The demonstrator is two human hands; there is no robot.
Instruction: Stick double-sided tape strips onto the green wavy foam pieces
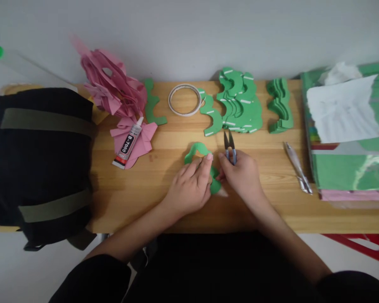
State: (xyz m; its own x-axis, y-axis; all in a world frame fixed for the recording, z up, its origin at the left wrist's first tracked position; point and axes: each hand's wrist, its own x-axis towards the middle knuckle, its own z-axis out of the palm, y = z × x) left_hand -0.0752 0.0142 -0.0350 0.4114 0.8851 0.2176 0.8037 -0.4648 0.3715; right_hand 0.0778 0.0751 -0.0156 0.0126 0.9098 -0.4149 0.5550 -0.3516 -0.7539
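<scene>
My left hand [192, 183] is over a wavy green cut-out [197, 148], with its index finger stretched along the piece. The other fingers are bent around it, and they hide the middle of the cut-out. Just to the right, my right hand [241, 170] is closed around a pair of thread snips [230, 147]. Their two dark blades point away from me and stand apart. My right fingertips are close to the lower right part of the same cut-out; whether they touch it I cannot tell. Beyond the hands lies a single green cut-out [213, 119] with short white strips on it.
Behind are a tape roll [169, 101], piled green cut-outs [248, 111] and a neat stack [282, 105]. A glue tube [129, 145] lies on pink pieces [148, 136] at left, near a black bag [44, 168]. A pen [295, 162] and green packs [344, 170] are at right.
</scene>
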